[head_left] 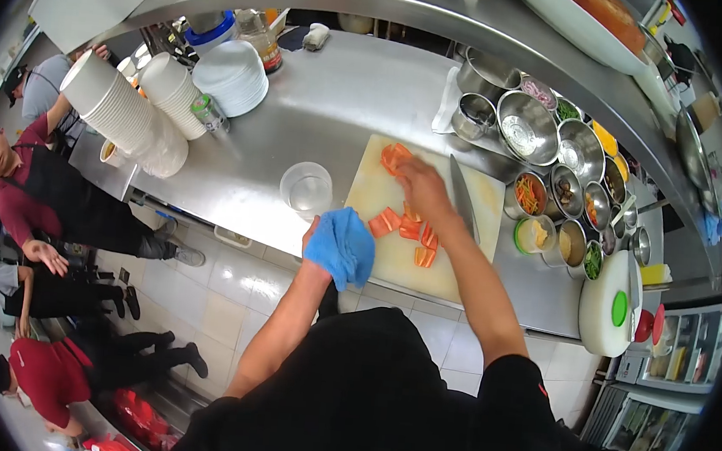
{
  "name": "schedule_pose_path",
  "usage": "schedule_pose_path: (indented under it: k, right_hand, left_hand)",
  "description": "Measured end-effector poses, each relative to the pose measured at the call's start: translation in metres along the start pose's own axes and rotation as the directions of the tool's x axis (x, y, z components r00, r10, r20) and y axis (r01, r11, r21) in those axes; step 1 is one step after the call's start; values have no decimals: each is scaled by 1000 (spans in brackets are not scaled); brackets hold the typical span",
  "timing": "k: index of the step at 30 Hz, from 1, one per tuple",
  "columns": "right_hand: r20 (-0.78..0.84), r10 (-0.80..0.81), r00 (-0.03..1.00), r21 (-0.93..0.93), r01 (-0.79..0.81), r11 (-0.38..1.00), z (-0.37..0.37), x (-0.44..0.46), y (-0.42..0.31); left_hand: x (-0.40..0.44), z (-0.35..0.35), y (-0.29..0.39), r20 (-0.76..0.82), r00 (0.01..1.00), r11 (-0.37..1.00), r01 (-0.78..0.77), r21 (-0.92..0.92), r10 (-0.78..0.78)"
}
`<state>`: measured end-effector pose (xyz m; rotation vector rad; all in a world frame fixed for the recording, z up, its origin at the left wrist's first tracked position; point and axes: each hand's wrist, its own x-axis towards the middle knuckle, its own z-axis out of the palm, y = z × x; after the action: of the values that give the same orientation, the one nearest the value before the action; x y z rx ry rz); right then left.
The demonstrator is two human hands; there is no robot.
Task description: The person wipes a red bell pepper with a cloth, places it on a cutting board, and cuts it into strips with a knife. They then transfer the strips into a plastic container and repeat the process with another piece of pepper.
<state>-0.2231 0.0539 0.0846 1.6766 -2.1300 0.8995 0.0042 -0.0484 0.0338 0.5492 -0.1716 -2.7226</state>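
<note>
A blue cloth [342, 245] is bunched in my left hand [310, 237], at the near left edge of the white cutting board [477, 277]; it covers most of the fingers. My right hand [423, 192] is over the board, its curled fingers against a large orange-red piece that looks like red pepper [395, 158]. Several smaller cut pepper pieces [384, 222] lie below that hand, skin and paler edges showing. Right of my hand, a knife [462, 195] rests flat on the board. A clear round container [306, 189] stands on the steel counter, left of the board.
Several metal bowls [528, 128] and tubs of cut ingredients crowd the right side. Stacked white containers [117, 96], a stack of lids [230, 78] and a green can [209, 112] stand left. A steel shelf [353, 9] spans above. Several people are at the left.
</note>
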Motion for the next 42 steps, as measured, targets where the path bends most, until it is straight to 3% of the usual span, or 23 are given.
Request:
schedule_pose_path:
  k: [1, 3, 4, 6, 7, 9, 12, 14, 16, 18, 20, 22, 23, 24, 25, 26, 31, 33, 35, 36, 39, 40, 42]
  right_hand:
    - [117, 151, 982, 200, -172, 965, -3, -7, -27]
    - [313, 192, 930, 170, -253, 952, 11, -22, -87]
    - [428, 207, 880, 141, -291, 946, 27, -32, -108]
    - [19, 223, 975, 282, -219, 934, 36, -47, -137]
    - [19, 226, 974, 281, -222, 934, 30, -49, -137]
    - [446, 225, 866, 338, -396, 854, 11, -55, -134]
    - [625, 103, 774, 528, -516, 674, -14, -44, -102]
    - [581, 211, 786, 468, -536, 703, -12, -38, -75]
    - [400, 306, 864, 238, -420, 876, -13, -30, -52]
    - [451, 292, 844, 185, -408, 894, -18, -24, -43]
    - [501, 278, 820, 130, -389, 912, -20, -18, -31]
    - [331, 428, 841, 71, -474, 878, -9, -22, -8]
    - [334, 424, 842, 71, -471, 879, -3, -26, 8]
    - [180, 277, 944, -87, -265, 960, 8, -36, 27]
    - [51, 83, 995, -272, -66, 960, 10, -40, 35]
    - [51, 82, 995, -271, -65, 961, 12, -45, 41]
    - [38, 392, 919, 216, -390, 895, 4, -39, -32]
    - [268, 367, 891, 242, -431, 869, 9, -40, -91]
    - [-6, 278, 961, 239, -269, 933, 38, -54, -138]
    - [-5, 281, 960, 240, -272, 932, 34, -58, -144]
    - [415, 350, 840, 297, -488, 821, 7, -53, -158]
    - [417, 350, 839, 296, -489, 821, 0, -53, -151]
    - [629, 82, 773, 575, -534, 620, -13, -51, -129]
  left_hand:
    - [0, -5, -3, -8, 1000, 1000, -4, -12, 4]
    - [9, -15, -9, 228, 974, 988, 45, -146, -10]
    - [15, -15, -14, 230, 973, 988, 48, -145, -13]
    - [25, -13, -22, -39, 996, 996, -85, 26, 86]
    - [24, -12, -22, -40, 996, 996, -82, 26, 83]
    - [16, -14, -17, -147, 988, 996, -32, 86, 44]
    - [14, -23, -9, 31, 998, 997, 46, 69, -48]
    - [17, -33, 1, 161, 986, 998, 47, 31, -51]
    - [14, -34, 2, 273, 961, 999, 47, -13, -42]
    - [11, -28, 7, -133, 990, 999, -44, 31, 47]
    - [5, -25, 8, -120, 992, 999, -39, 12, 40]
    - [5, -31, 9, -105, 994, 999, -34, -12, 33]
    - [7, -38, 8, -29, 999, 1000, -20, -3, 20]
    - [7, -45, 7, 44, 999, 1000, -7, 7, 6]
    - [4, -41, 5, 42, 999, 1000, -9, 6, 8]
    - [5, -35, 2, -26, 1000, 1000, -12, -5, 12]
    - [5, -2, -5, -80, 997, 997, -28, -69, 22]
    - [15, 5, -14, -92, 996, 996, -25, -84, 17]
    - [24, -3, -17, -121, 991, 999, -50, 20, 52]
    - [25, -7, -19, -146, 985, 989, -74, 127, 93]
    - [17, -14, -4, -108, 994, 993, 7, 120, 6]
    - [16, -15, -1, -109, 994, 993, 7, 118, 6]
    - [17, -14, 6, 48, 996, 994, 76, 76, -79]
